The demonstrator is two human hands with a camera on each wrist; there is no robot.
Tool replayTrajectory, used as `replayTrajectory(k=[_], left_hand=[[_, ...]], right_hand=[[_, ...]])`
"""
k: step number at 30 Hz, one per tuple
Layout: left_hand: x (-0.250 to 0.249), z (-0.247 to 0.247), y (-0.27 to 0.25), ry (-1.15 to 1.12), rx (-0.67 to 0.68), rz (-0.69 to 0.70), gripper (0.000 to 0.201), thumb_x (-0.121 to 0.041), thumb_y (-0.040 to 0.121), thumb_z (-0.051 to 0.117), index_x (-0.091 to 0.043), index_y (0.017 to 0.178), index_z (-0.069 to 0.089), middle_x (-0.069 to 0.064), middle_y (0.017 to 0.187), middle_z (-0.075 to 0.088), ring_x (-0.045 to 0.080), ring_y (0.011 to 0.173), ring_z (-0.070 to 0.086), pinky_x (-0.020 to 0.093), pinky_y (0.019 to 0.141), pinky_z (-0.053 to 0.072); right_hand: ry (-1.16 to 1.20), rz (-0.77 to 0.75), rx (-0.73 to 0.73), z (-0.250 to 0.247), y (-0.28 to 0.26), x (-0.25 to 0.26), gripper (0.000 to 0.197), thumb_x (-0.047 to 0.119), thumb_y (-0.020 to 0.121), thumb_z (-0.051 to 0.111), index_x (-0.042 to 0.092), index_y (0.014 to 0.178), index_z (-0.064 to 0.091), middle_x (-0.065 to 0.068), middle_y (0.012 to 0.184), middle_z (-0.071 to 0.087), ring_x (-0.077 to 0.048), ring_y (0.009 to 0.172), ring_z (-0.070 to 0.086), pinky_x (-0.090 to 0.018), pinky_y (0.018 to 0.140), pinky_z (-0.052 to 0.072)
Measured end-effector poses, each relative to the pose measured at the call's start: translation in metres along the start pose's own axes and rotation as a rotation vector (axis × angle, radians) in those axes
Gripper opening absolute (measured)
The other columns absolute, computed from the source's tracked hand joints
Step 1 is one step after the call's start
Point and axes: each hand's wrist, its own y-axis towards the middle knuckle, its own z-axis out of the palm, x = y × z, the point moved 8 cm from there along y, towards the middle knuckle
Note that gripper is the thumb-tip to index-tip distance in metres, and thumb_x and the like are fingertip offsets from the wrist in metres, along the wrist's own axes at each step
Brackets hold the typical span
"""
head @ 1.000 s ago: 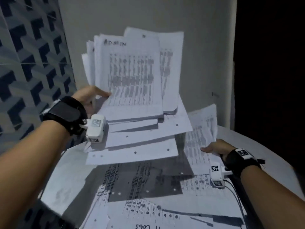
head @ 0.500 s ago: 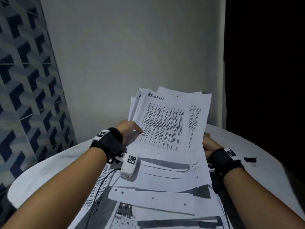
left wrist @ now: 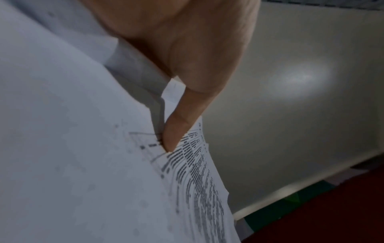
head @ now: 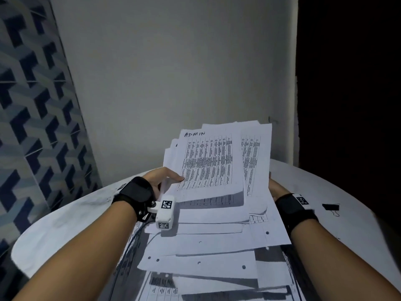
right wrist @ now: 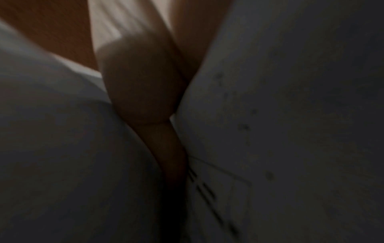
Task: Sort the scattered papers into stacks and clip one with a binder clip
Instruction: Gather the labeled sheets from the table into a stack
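A loose sheaf of printed papers (head: 212, 166), its top sheet marked ADMIN, is held tilted up above the round white table (head: 65, 218). My left hand (head: 165, 177) grips the sheaf's left edge, thumb lying on the printed top sheet (left wrist: 187, 164). My right hand (head: 274, 187) holds the right edge, its fingers hidden behind the sheets; the right wrist view is dark, with a finger pressed between paper (right wrist: 290, 115). More papers (head: 206, 263) lie fanned out below, toward me. A black binder clip (head: 331, 207) lies on the table just right of my right wrist.
A plain grey wall (head: 173, 72) stands right behind the table. A blue patterned wall panel (head: 32, 116) runs along the left. To the right is a dark opening (head: 351, 83). The table's curved edge (head: 23, 253) shows at the near left.
My right hand left the sheet on the table and took the right edge of the raised sheaf. The view tilted up; the binder clip has come into sight.
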Motion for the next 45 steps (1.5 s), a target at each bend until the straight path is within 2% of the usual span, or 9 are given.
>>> replayTrajectory(k=[3,6,12,18,26,33,36,41,45], left_hand=[[-0.004,-0.005,-0.002,0.082,-0.045,0.082,0.026,-0.01,0.072,0.083,0.006,0.077,0.063,0.016,0.093,0.075,0.011,0.115,0.064,0.019,0.11,0.033],[-0.015,-0.012,-0.004,0.089,-0.171,0.221,0.032,-0.004,0.07,0.085,0.013,0.091,0.067,0.018,0.092,0.074,0.028,0.097,0.07,0.036,0.096,0.053],[-0.074,0.002,-0.05,0.159,-0.217,0.555,0.035,0.004,0.067,0.085,0.007,0.099,0.071,0.019,0.084,0.072,0.033,0.078,0.07,0.049,0.084,0.06],[-0.144,0.005,-0.116,0.071,-0.207,0.838,0.026,0.008,0.065,0.085,-0.001,0.086,0.073,0.01,0.078,0.076,0.025,0.072,0.074,0.037,0.07,0.063],[-0.176,0.015,-0.157,0.309,-0.472,1.123,0.041,-0.011,0.067,0.086,-0.014,0.105,0.071,0.003,0.098,0.075,0.019,0.09,0.073,0.036,0.086,0.06],[-0.141,0.038,-0.191,0.454,-0.726,1.409,0.039,0.004,0.076,0.066,-0.012,0.112,0.064,-0.003,0.079,0.064,0.026,0.072,0.061,0.019,0.057,0.039],[-0.136,0.027,-0.173,0.23,-0.597,1.302,0.035,0.003,0.076,0.077,-0.01,0.108,0.069,-0.014,0.076,0.064,0.001,0.061,0.058,0.003,0.061,0.044],[-0.109,0.019,-0.106,0.124,0.111,0.722,0.05,-0.006,0.063,0.09,-0.013,0.111,0.075,0.002,0.106,0.079,0.019,0.104,0.073,0.04,0.097,0.054],[-0.083,0.011,-0.089,0.134,0.257,0.506,0.064,-0.034,0.015,0.102,-0.006,0.069,0.08,0.008,0.078,0.078,0.019,0.076,0.075,0.023,0.068,0.06]], right_hand=[[0.037,0.052,0.073,0.001,0.01,-0.004,0.038,0.032,0.103,0.057,0.004,0.088,0.077,-0.011,0.079,0.078,-0.019,0.079,0.073,-0.024,0.066,0.059],[0.053,0.089,0.01,-0.014,0.016,-0.002,0.078,0.076,0.093,0.037,0.013,0.105,0.082,-0.014,0.104,0.078,-0.028,0.09,0.076,-0.037,0.072,0.063],[-0.385,-0.116,-0.082,-0.008,0.022,0.036,0.126,0.037,0.031,0.105,-0.016,0.133,0.053,-0.025,0.122,0.069,-0.029,0.098,0.075,-0.04,0.092,0.059],[-0.312,-0.493,-0.128,0.022,0.002,0.124,0.045,0.016,0.064,0.095,-0.002,0.099,0.071,-0.011,0.101,0.076,-0.025,0.092,0.075,-0.04,0.087,0.061],[-0.576,-0.844,-0.487,0.049,-0.055,0.166,0.026,0.011,0.075,0.082,0.016,0.06,0.06,0.011,0.061,0.06,0.01,0.049,0.054,-0.012,0.054,0.046],[-0.677,-1.16,-0.568,0.065,-0.082,0.136,0.025,0.012,0.091,0.067,0.021,0.075,0.051,0.012,0.061,0.049,-0.009,0.053,0.04,-0.011,0.053,0.034],[-0.526,-1.095,-0.539,0.058,-0.08,0.133,0.016,0.008,0.087,0.068,0.02,0.077,0.063,0.013,0.063,0.058,-0.003,0.057,0.052,-0.006,0.056,0.038],[-0.289,-0.756,-0.224,0.043,-0.049,0.133,0.028,-0.009,0.083,0.072,0.006,0.072,0.051,-0.01,0.064,0.046,-0.01,0.055,0.053,-0.02,0.053,0.049],[-0.129,-0.564,-0.019,0.039,-0.029,0.124,0.027,-0.015,0.076,0.076,-0.018,0.099,0.063,-0.021,0.091,0.067,-0.03,0.089,0.07,-0.037,0.081,0.062]])
